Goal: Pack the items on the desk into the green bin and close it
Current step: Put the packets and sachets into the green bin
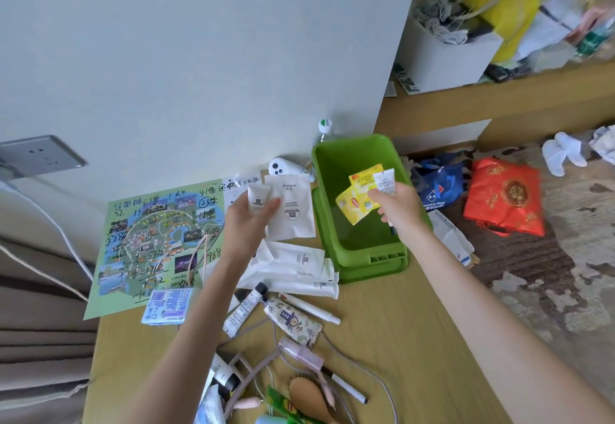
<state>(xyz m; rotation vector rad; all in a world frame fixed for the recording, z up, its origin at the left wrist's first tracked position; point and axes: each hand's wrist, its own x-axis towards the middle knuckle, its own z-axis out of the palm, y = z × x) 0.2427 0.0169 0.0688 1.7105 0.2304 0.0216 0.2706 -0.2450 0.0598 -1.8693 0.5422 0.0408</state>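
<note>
Near edge of the tabletop (399,340): a hairbrush (307,397), a pink spray bottle (301,355), cables and a floral tube (294,318) are noted lying loose, not yet packed. The tubes are judged stiff and apt to roll; they are best taken round the body.

Further in, a heap of white sachets (293,267) is seen just left of the bin's near end. These are judged light, limp and slick, best gathered flat as a stack and pinched across the middle.

Above the heap, the left grip (248,223) is closed on a flat white pouch (291,209) and a small white tube (259,200).

To the right, the right grip (396,205) is closed on yellow sachets (357,197) and a second small tube (385,181), held over the open green bin (349,154), which stands at the tabletop's far right. A green piece (372,267) under it is taken for the lid.
</note>
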